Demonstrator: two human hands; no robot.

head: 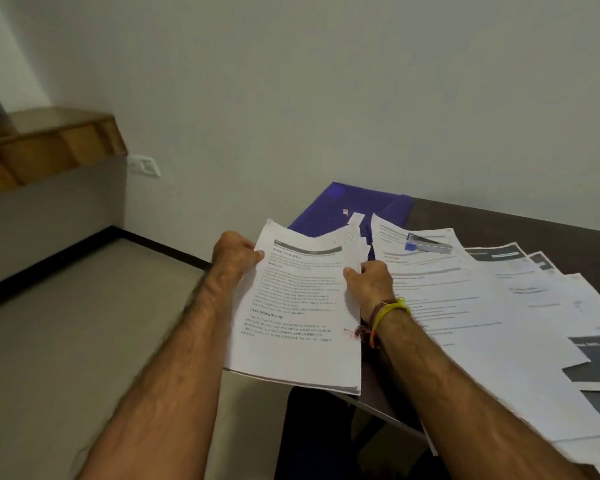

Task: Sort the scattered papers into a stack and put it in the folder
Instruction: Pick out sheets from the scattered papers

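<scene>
A stack of printed papers (298, 323) is held over the left corner of the dark table (499, 216). My left hand (234, 252) grips its upper left edge, and my right hand (371, 282), with thread bands at the wrist, grips its right edge. Behind the stack lies a blue folder (347, 206) at the table's far left corner. More loose papers (492, 306) are spread out overlapping across the table to the right.
A blue and silver stapler (428, 244) lies on the loose papers near the folder. A pale wall rises behind the table. On the left are a wooden ledge (45, 140), a wall socket (144, 166) and bare floor.
</scene>
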